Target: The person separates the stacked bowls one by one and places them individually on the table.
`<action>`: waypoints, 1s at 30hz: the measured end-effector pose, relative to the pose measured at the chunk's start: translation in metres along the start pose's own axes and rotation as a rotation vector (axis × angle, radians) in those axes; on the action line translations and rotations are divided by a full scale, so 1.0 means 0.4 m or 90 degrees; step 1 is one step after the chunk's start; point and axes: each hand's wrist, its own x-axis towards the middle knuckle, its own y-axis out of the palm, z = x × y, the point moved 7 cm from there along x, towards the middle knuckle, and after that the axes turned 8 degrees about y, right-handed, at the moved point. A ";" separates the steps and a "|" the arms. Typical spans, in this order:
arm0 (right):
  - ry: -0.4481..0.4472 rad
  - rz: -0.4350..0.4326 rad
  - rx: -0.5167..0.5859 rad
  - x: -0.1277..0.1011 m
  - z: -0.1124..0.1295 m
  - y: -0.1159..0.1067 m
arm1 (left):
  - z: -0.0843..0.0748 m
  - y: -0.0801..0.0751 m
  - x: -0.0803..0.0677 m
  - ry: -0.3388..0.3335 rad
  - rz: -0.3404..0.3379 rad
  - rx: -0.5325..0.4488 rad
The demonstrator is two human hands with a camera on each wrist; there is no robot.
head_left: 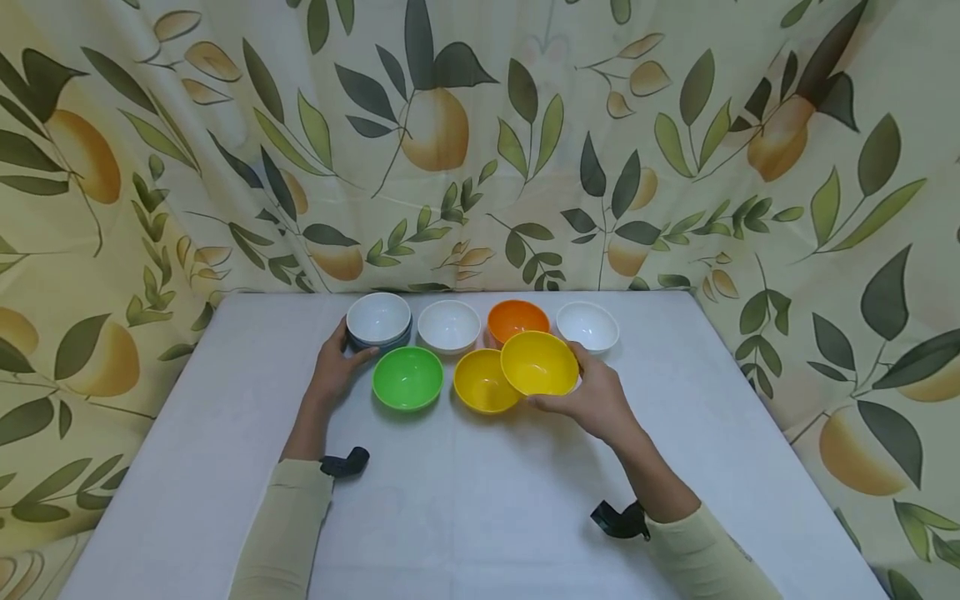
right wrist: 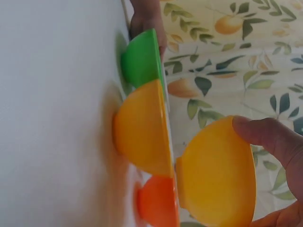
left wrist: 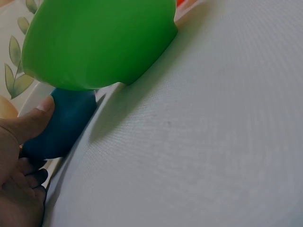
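- The right hand (head_left: 596,400) grips a yellow bowl (head_left: 539,363) by its rim, thumb over the edge and fingers under the base, and holds it lifted off the desk (head_left: 465,500), tilted, just above and to the right of a second yellow bowl (head_left: 485,381) that sits on the desk.
- In the right wrist view the held yellow bowl (right wrist: 215,172) is clearly apart from the resting one (right wrist: 142,127), with the thumb (right wrist: 272,137) curled over its rim.
- The left hand (head_left: 335,371) rests against the stack of a white bowl nested in a dark blue bowl (head_left: 378,321) near the far left of the row; its thumb (left wrist: 33,120) presses the blue side, and the fingers curl round it.
- A green bowl (head_left: 408,377) stands just beside that hand, in the near row with the resting yellow bowl.
- Along the far edge stand another white bowl (head_left: 448,325), an orange bowl (head_left: 516,319) and a third white bowl (head_left: 588,325).
- The step in hand looks like nesting like colours: the lifted bowl appears bound for its yellow twin.
- The next move would call for levelling the bowl, centring it over the resting one and lowering it straight in, without nudging the green or orange bowls close by.
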 end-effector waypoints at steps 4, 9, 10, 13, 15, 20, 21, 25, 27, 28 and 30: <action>0.023 -0.018 -0.007 0.002 -0.036 -0.012 | -0.007 -0.001 0.000 0.007 -0.002 0.004; 0.052 -0.022 -0.005 0.008 -0.074 -0.013 | -0.009 -0.002 -0.001 0.010 -0.004 0.007; 0.057 -0.021 -0.005 0.008 -0.080 -0.013 | -0.008 -0.002 0.000 0.007 -0.004 0.007; 0.074 -0.020 -0.006 0.010 -0.094 -0.012 | -0.004 -0.001 0.000 -0.002 -0.004 0.007; 0.083 -0.022 -0.006 0.010 -0.103 -0.013 | -0.003 0.000 0.000 -0.006 -0.003 0.009; 0.108 -0.032 -0.019 0.010 -0.131 -0.012 | -0.005 0.001 0.000 -0.005 0.000 0.011; 0.113 -0.035 -0.024 0.010 -0.137 -0.012 | -0.006 0.002 -0.001 -0.004 0.001 0.010; 0.127 -0.044 -0.041 0.012 -0.160 -0.009 | -0.005 0.001 -0.001 -0.007 0.000 0.011; 0.131 -0.047 -0.047 0.010 -0.167 -0.007 | -0.003 0.000 0.000 -0.010 -0.002 0.013; 0.132 -0.049 -0.050 0.010 -0.169 -0.007 | -0.002 -0.001 0.001 -0.011 -0.003 0.012; 0.132 -0.050 -0.055 0.007 -0.171 -0.006 | -0.001 -0.001 0.002 -0.013 -0.003 0.011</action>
